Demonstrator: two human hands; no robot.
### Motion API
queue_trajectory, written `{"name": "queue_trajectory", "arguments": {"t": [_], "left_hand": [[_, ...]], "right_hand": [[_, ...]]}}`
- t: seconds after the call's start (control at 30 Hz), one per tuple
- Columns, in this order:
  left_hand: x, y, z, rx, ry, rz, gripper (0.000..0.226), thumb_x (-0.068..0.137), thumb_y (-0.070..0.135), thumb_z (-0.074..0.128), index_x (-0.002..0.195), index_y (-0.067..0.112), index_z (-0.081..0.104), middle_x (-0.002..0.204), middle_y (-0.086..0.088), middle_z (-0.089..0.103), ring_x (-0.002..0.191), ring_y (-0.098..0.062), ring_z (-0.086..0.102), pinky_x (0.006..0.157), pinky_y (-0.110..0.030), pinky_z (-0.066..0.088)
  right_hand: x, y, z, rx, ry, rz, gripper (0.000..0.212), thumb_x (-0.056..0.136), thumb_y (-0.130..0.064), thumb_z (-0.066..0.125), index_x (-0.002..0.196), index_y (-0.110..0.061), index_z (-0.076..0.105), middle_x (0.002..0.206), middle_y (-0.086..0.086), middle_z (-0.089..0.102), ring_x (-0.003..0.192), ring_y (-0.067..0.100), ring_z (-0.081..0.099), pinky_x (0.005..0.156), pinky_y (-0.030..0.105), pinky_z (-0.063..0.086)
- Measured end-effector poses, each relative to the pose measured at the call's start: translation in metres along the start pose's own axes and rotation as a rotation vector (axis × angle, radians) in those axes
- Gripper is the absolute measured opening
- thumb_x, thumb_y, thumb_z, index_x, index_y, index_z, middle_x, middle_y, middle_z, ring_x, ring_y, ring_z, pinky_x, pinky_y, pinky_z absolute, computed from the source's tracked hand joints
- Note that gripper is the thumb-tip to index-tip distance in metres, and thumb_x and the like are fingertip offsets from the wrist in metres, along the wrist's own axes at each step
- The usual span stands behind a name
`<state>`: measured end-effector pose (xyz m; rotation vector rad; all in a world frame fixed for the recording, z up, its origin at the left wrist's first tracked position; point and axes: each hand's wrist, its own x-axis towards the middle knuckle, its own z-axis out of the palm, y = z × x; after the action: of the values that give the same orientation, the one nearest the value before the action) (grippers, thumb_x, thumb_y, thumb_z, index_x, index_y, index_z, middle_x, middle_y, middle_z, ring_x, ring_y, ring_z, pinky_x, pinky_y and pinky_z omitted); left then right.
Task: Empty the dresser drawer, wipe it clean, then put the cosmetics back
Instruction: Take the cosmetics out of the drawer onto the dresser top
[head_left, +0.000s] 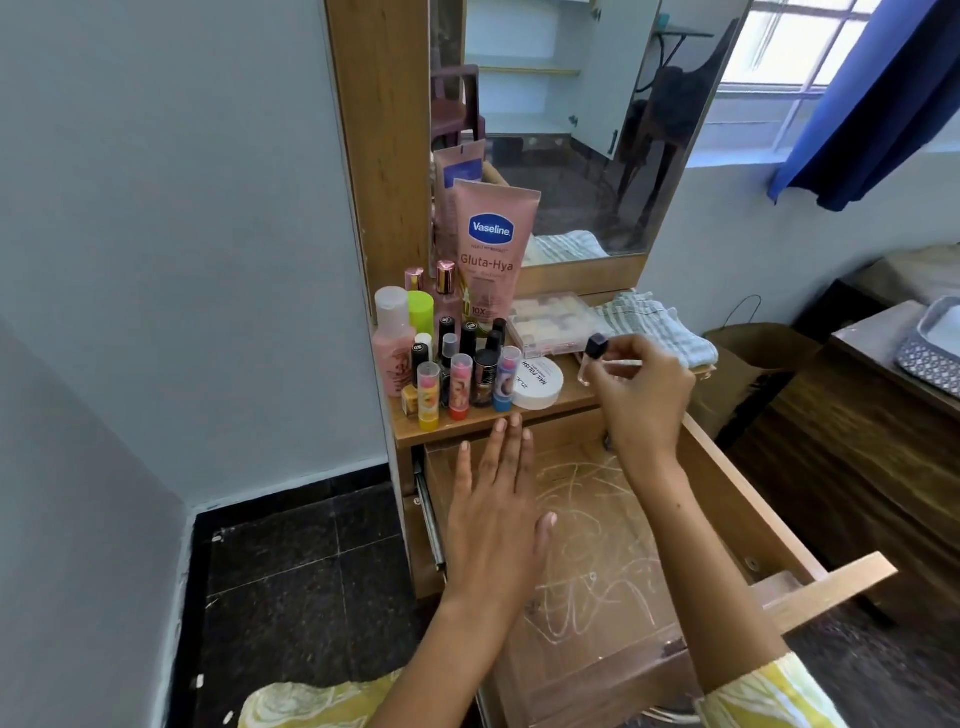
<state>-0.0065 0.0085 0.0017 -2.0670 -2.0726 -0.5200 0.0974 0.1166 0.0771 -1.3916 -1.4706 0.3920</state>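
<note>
Head view: cosmetics are standing on the dresser top (566, 402), drawer (727, 499) pulled open.
Right hand (641, 387) is pinching a small dark-capped vial (592, 358); left hand (493, 514) is hovering flat, fingers spread and released.

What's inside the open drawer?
The drawer looks empty: only pale scribble marks on its wooden bottom. The left hand and the right forearm cover parts of it, so something small could be hidden there.

Head view, looking down, close over open drawer (727, 499), dresser shelf (467, 423)
</note>
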Motion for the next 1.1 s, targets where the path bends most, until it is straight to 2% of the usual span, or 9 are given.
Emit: {"name": "queue_trajectory", "arguments": {"t": [0.13, 0.23, 0.33, 0.4, 0.57, 0.67, 0.83, 0.97, 1.1], "left_hand": [[0.01, 0.009, 0.001, -0.032, -0.086, 0.047, 0.083, 0.079, 0.046, 0.062, 0.143, 0.004, 0.03, 0.152, -0.012, 0.022, 0.141, -0.024, 0.016, 0.111, -0.046, 0.009], [0.016, 0.011, 0.0, 0.009, -0.14, 0.076, 0.081, 0.092, 0.046, 0.044, 0.147, 0.006, -0.001, 0.153, -0.009, -0.014, 0.139, -0.02, -0.019, 0.111, -0.044, -0.016], [0.018, 0.013, -0.006, 0.056, -0.179, 0.079, 0.08, 0.097, 0.048, 0.03, 0.143, 0.008, -0.021, 0.147, -0.008, -0.035, 0.132, -0.018, -0.035, 0.106, -0.043, -0.026], [0.018, 0.015, -0.008, 0.037, -0.181, 0.059, 0.081, 0.096, 0.049, 0.03, 0.142, 0.007, -0.023, 0.146, -0.008, -0.035, 0.133, -0.019, -0.035, 0.106, -0.043, -0.025], [0.018, 0.013, -0.008, -0.009, -0.14, 0.043, 0.086, 0.093, 0.048, 0.041, 0.143, 0.008, -0.016, 0.148, -0.009, -0.028, 0.136, -0.023, -0.027, 0.105, -0.043, -0.023], [0.016, 0.011, -0.008, 0.023, -0.226, 0.037, 0.084, 0.096, 0.048, 0.034, 0.141, 0.008, -0.024, 0.145, -0.013, -0.036, 0.133, -0.026, -0.034, 0.106, -0.045, -0.025], [0.014, 0.015, -0.011, 0.037, -0.254, 0.009, 0.084, 0.096, 0.048, 0.032, 0.141, 0.004, -0.025, 0.141, -0.02, -0.039, 0.132, -0.031, -0.035, 0.109, -0.045, -0.021], [0.016, 0.018, -0.015, 0.059, -0.245, 0.002, 0.082, 0.097, 0.047, 0.029, 0.14, 0.0, -0.023, 0.142, -0.021, -0.036, 0.133, -0.031, -0.032, 0.11, -0.044, -0.02], [0.016, 0.018, -0.016, 0.084, -0.25, 0.0, 0.079, 0.098, 0.046, 0.027, 0.14, -0.002, -0.021, 0.142, -0.022, -0.036, 0.134, -0.031, -0.032, 0.11, -0.045, -0.019]], "right_hand": [[0.0, 0.011, 0.012, 0.022, -0.018, -0.025, 0.014, 0.078, -0.008, 0.074, 0.091, -0.008, 0.069, 0.08, -0.002, 0.068, 0.073, 0.01, 0.067, 0.067, 0.02, 0.055], [-0.004, 0.013, 0.018, 0.035, -0.03, -0.047, 0.015, 0.078, -0.009, 0.075, 0.092, -0.008, 0.069, 0.081, -0.005, 0.067, 0.072, 0.003, 0.064, 0.066, 0.006, 0.049], [-0.004, 0.015, 0.02, 0.029, -0.049, -0.049, 0.019, 0.077, -0.01, 0.078, 0.094, -0.007, 0.07, 0.083, -0.002, 0.07, 0.074, 0.005, 0.066, 0.072, 0.013, 0.053], [-0.004, 0.014, 0.017, 0.04, -0.06, -0.041, 0.023, 0.074, -0.011, 0.08, 0.095, -0.007, 0.071, 0.085, -0.001, 0.071, 0.077, 0.005, 0.067, 0.076, 0.017, 0.055], [-0.007, 0.029, -0.016, -0.036, 0.035, -0.096, 0.019, 0.075, -0.019, 0.081, 0.09, -0.012, 0.071, 0.078, -0.007, 0.068, 0.072, 0.0, 0.063, 0.071, 0.011, 0.052], [-0.008, 0.062, -0.033, -0.181, 0.075, 0.025, 0.012, 0.079, -0.015, 0.076, 0.088, -0.01, 0.071, 0.08, 0.0, 0.071, 0.075, 0.012, 0.068, 0.075, 0.03, 0.057], [-0.001, 0.09, -0.029, -0.502, -0.138, 0.145, 0.031, 0.081, -0.013, 0.069, 0.111, -0.012, 0.067, 0.105, 0.013, 0.068, 0.095, 0.032, 0.065, 0.081, 0.037, 0.05], [0.002, 0.091, -0.017, -0.627, -0.23, 0.102, 0.012, 0.082, -0.01, 0.065, 0.093, -0.007, 0.065, 0.101, 0.013, 0.062, 0.094, 0.034, 0.061, 0.073, 0.034, 0.045], [0.005, 0.1, -0.015, -0.679, -0.233, 0.083, 0.009, 0.081, -0.007, 0.064, 0.09, -0.007, 0.063, 0.096, 0.013, 0.065, 0.093, 0.035, 0.063, 0.072, 0.037, 0.047]]}}
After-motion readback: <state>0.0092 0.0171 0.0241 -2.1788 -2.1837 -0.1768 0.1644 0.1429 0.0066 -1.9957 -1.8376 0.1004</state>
